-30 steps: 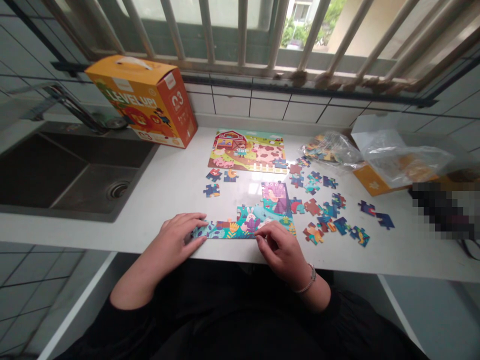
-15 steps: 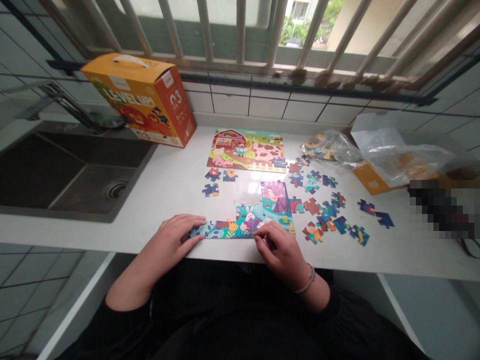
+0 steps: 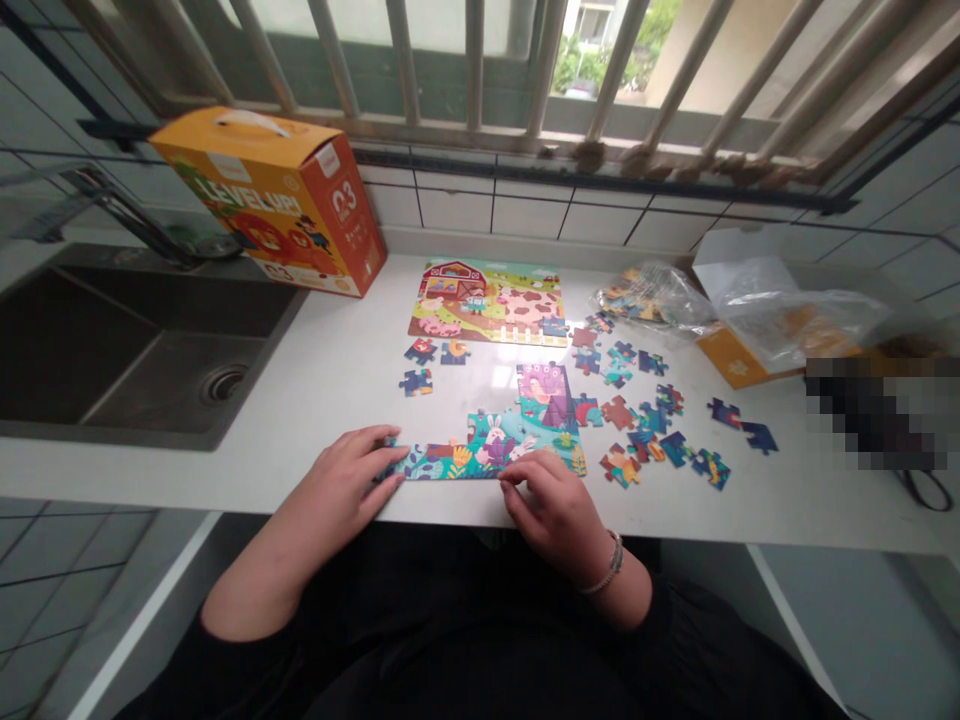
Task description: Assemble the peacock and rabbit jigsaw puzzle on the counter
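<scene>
A partly joined jigsaw puzzle with a rabbit, flowers and a purple block lies near the counter's front edge. My left hand rests at its left end, fingers stretched over the end pieces and thumb apart along the lower side. At the lower edge, right of the middle, my right hand touches the puzzle with curled fingers, thumb tip close to the index finger; no loose piece shows in it. Loose puzzle pieces lie to the right, and several more pieces lie above the lower strip.
A finished-looking farm picture puzzle lies behind. An orange box stands beside the dark sink. At the right are a clear bag of pieces, an open orange-and-white box and a blurred-out dark object.
The whole view has shifted slightly. My left fingers have moved a little at the puzzle's left end, and my right fingertips have drawn closer together. The pieces look unmoved.
</scene>
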Demonstrator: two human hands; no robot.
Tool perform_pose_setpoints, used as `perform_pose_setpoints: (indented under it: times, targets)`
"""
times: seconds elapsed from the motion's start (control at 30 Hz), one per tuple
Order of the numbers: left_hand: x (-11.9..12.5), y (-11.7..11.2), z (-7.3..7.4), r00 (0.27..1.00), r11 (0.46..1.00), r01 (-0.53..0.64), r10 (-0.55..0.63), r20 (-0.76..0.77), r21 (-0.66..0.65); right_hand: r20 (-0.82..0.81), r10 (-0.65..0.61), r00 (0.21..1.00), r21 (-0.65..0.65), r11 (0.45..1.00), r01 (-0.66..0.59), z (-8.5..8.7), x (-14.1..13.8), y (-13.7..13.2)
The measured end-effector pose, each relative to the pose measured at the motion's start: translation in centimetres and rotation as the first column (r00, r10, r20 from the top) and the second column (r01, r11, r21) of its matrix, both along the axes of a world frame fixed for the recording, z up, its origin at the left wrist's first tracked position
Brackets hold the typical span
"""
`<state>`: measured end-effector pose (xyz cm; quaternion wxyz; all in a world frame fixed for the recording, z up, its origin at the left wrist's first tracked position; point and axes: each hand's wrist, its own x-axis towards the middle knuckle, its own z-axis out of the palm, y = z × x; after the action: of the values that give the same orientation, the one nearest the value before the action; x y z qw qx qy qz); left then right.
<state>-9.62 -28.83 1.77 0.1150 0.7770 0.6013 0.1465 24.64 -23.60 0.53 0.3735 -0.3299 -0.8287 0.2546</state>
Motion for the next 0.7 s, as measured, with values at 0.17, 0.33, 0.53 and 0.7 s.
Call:
perform_pose_setpoints:
  times: [0.17,0.33,0.53,0.7]
  targets:
    - [-0.4,0.2,-0.4,0.999,0.999,0.041,-0.041,0.000,0.001,0.189,-0.107,0.976,0.153,0.985,0.079,-0.2,0.7,0.0]
    - [-0.4,0.7,-0.3,0.995,0.997,0.078,-0.079,0.055,0.027,0.359,-0.147,0.922,0.180,0.980,0.086,-1.3,1.9,-0.1]
    - [-0.1,1.0,-0.1,0.993,0.995,0.093,-0.095,0.069,0.040,0.384,-0.131,0.914,0.185,0.981,0.063,-1.3,2.4,-0.6]
    - [-0.4,1.1,-0.3,0.990,0.991,0.120,-0.124,0.068,0.065,0.366,-0.098,0.926,0.175,0.984,0.035,-0.7,3.0,-0.5]
